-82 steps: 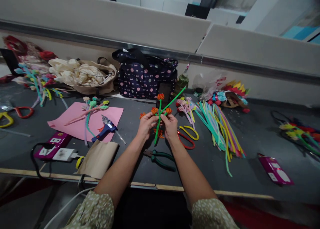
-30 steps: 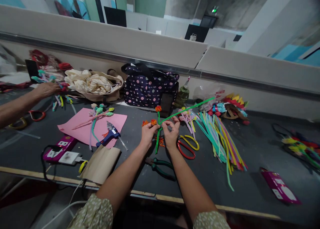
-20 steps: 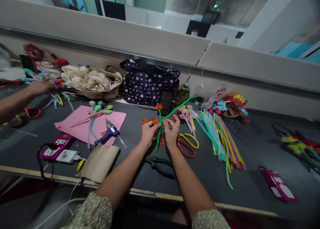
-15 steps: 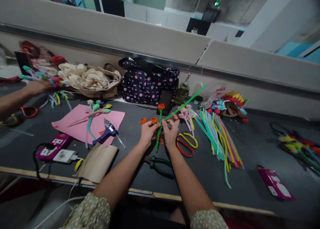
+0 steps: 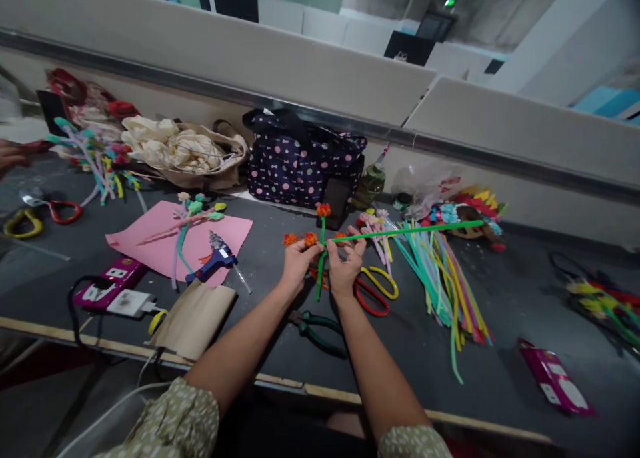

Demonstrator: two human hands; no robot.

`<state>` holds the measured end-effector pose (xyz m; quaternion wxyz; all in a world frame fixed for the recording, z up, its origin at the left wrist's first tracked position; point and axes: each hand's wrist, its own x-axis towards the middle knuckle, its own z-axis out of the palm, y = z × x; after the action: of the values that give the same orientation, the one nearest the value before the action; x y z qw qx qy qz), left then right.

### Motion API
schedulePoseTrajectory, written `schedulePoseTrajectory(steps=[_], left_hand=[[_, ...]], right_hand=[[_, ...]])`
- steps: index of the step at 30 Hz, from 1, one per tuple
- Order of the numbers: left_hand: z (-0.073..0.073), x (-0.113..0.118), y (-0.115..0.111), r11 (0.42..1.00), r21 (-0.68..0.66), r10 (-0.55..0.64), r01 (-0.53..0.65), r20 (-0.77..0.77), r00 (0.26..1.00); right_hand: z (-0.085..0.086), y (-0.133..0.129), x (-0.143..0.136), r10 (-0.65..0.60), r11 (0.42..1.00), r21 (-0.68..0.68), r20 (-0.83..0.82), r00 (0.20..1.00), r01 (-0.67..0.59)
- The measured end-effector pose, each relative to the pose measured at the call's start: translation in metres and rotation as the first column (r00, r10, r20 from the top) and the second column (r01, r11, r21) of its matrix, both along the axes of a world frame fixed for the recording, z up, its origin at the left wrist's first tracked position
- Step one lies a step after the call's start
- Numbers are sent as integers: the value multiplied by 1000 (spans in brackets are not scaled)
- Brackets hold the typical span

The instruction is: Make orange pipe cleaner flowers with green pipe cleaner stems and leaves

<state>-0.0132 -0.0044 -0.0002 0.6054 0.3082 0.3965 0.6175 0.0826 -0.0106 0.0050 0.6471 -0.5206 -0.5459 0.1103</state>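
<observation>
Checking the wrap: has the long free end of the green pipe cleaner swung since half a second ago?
Yes. The green pipe cleaner now lies nearly level, reaching right over the multicoloured pipe-cleaner pile; before, it slanted up toward the polka-dot bag.

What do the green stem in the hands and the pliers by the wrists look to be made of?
The green stem looks like a fuzzy pipe cleaner, probably wire-cored: thin, matte, and sticking straight out sideways unsupported from the right hand. The pliers seem metal at the dull grey jaws, with smooth dark green handles, likely plastic or rubber.
</observation>
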Motion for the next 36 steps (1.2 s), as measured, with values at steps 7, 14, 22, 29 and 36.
schedulePoseTrajectory(steps=[7, 14, 22, 29, 36], left_hand=[[4, -1, -1, 995, -15, -94, 95, 62, 994], [-2, -5, 3, 989, -29, -144, 145, 45, 989], [-1, -4, 5, 996, -51, -66, 68, 40, 997], [2, -3, 5, 997, -29, 71, -73, -55, 996], [-3, 0, 4, 985, 86, 164, -151, -162, 973]], right_hand=[[-1, 4, 3, -16, 1000, -11, -42, 999, 16], [-2, 4, 2, -13, 1000, -22, -54, 998, 12], [-5, 3, 2, 0, 999, -32, -30, 1000, -1], [-4, 1, -2, 5, 1000, 15, 14, 1000, -6], [-3, -3, -6, -21, 996, 87, 116, 993, 11]])
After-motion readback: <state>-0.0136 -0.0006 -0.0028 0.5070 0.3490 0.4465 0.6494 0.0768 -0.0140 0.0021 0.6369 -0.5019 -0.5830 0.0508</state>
